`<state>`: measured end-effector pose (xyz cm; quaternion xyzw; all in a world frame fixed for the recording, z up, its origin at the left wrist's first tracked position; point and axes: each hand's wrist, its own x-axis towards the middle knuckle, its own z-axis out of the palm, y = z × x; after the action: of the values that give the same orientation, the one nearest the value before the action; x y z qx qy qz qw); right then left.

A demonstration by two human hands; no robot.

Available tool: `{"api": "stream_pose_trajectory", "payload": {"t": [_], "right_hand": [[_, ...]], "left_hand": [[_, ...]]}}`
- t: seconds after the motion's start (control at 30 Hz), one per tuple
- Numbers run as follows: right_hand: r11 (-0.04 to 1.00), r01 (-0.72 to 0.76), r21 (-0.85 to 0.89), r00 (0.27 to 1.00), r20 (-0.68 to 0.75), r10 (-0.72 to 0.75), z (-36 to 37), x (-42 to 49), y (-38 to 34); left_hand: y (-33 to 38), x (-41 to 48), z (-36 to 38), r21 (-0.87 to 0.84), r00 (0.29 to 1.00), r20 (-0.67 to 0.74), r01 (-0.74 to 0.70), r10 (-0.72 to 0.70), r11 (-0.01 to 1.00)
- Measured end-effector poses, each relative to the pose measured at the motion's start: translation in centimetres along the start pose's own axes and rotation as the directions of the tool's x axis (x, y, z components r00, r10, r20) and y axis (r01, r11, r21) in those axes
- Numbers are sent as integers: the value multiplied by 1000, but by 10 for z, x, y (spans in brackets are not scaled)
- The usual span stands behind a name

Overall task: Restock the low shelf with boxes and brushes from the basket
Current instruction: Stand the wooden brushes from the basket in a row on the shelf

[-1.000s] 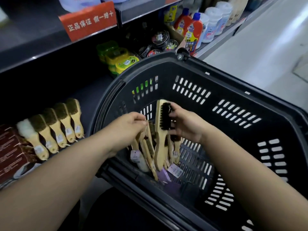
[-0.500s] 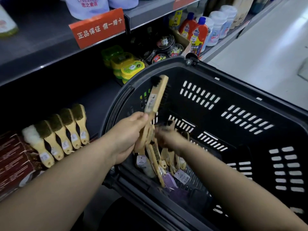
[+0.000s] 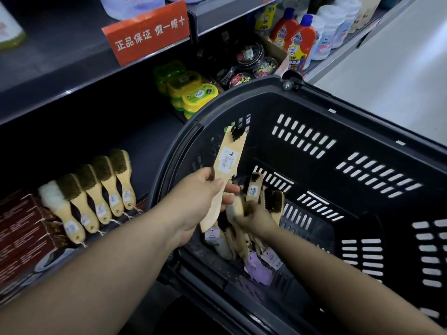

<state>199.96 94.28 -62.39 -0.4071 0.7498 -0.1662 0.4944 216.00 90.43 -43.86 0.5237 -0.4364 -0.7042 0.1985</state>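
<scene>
- The step in hand is picking: the left hand [image 3: 193, 206] holds one wooden brush [image 3: 228, 158] over the basket [image 3: 314, 100], its fingers [image 3: 231, 189] and thumb clamped round the handle, bristle end up and tilted away.
- The right hand [image 3: 254, 220] is down inside the basket among the loose brushes [image 3: 242, 240].
- The next move likely calls for carrying the held brush left to the low shelf [image 3: 150, 141] and laying it beside the row of brushes [image 3: 96, 189], handle outward to match.
- The right hand is blurred, so it cannot be told whether its fingers grip anything or lie apart.
- The pile beneath it is tangled with paper tags [image 3: 271, 258]; a count is not possible.
- The boxes [image 3: 21, 228] at the shelf's left end are dark and cut off by the frame edge.
- The back of the low shelf is lost in shadow.
</scene>
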Motion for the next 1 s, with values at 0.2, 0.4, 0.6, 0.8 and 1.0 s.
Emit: {"api": "stream_pose_trajectory", "payload": {"t": [0.2,0.4,0.6,0.8,1.0], "right_hand": [[657,36,753,985,84,-150,-77,-48,-65],[494,26,869,912,182,-368,-91,-77,-98],[387,37,921,891,145,-430,-86,-79,-109],[377,70,924,920,85,-381,-67,-87,-122],[363,143,921,944,-17,-328,-69,-83,-124]], "left_hand": [[0,2,1,47,997,-75,28,-24,999],[1,-2,5,-45,995,34,93,-91,995],[1,-4,2,-141,990,120,87,-70,986],[-1,-1,3,-62,999,40,15,-13,998],[-2,-2,1,-73,992,126,6,3,997]]}}
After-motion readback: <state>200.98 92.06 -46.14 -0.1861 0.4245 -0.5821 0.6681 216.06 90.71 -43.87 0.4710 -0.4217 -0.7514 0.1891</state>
